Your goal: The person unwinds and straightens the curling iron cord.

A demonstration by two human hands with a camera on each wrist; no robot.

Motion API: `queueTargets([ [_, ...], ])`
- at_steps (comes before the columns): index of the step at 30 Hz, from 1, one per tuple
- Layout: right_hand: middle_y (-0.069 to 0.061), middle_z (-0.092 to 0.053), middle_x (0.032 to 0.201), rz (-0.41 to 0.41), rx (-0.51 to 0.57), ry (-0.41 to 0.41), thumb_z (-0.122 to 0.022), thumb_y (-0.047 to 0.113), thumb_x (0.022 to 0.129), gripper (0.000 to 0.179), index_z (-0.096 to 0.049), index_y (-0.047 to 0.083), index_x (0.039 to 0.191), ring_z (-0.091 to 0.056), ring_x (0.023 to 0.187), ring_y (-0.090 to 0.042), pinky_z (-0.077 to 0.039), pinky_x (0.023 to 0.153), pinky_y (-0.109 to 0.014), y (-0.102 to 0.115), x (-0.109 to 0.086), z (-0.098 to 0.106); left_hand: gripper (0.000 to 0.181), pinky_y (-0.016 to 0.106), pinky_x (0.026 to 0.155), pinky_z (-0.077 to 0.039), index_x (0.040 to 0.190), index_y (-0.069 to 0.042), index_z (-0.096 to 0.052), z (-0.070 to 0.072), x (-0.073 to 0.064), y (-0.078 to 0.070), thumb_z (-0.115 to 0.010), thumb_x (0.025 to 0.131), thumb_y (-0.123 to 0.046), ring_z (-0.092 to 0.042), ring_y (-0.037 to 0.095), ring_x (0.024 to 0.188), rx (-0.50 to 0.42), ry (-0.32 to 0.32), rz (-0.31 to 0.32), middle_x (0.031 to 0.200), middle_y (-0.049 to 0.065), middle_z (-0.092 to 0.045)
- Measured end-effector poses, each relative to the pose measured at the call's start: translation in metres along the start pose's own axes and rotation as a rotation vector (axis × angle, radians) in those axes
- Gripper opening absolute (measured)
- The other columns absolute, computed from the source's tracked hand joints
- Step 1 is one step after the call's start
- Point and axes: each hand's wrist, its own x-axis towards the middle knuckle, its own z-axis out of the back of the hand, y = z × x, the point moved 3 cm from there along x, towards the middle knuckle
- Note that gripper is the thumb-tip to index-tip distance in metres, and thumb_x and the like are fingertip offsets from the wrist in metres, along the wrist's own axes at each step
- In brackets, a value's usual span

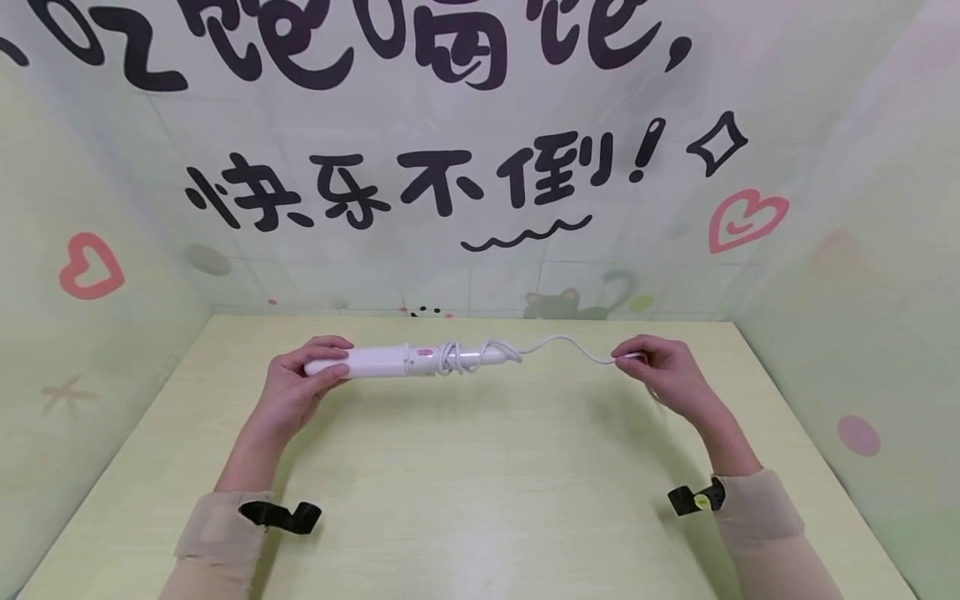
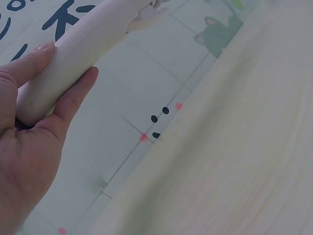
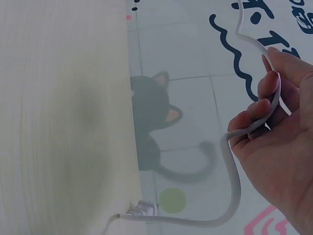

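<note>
My left hand [image 1: 294, 385] grips the wide left end of a long white hair styling iron [image 1: 375, 362] and holds it level above the table. In the left wrist view, thumb and fingers sit on either side of its ribbed end [image 2: 73, 54]. Loops of white power cord [image 1: 450, 358] are wound round the iron's narrower right part. From there the cord runs slack to my right hand [image 1: 667, 377], which pinches it. In the right wrist view the cord [image 3: 234, 181] passes through the curled fingers and hangs down near a white plug [image 3: 143, 209].
A pale wooden table [image 1: 480, 483] lies beneath both hands. Behind it stands a printed back wall [image 1: 375, 283] with black lettering, and side walls [image 1: 885, 333] close in the left and right.
</note>
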Motion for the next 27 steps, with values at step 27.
queueTargets([
  [27, -0.02, -0.069, 0.109, 0.04, 0.05, 0.046, -0.063, 0.002, 0.101, 0.014, -0.07, -0.006, 0.11, -0.063, 0.099, -0.009, -0.053, 0.089, -0.022, 0.006, 0.019, -0.049, 0.031, 0.032, 0.09, -0.058, 0.104, 0.004, -0.077, -0.01, 0.002, -0.003, -0.059, 0.091, 0.024, -0.057, 0.027, 0.115, 0.084, 0.001, 0.008, 0.12, 0.007, -0.066],
])
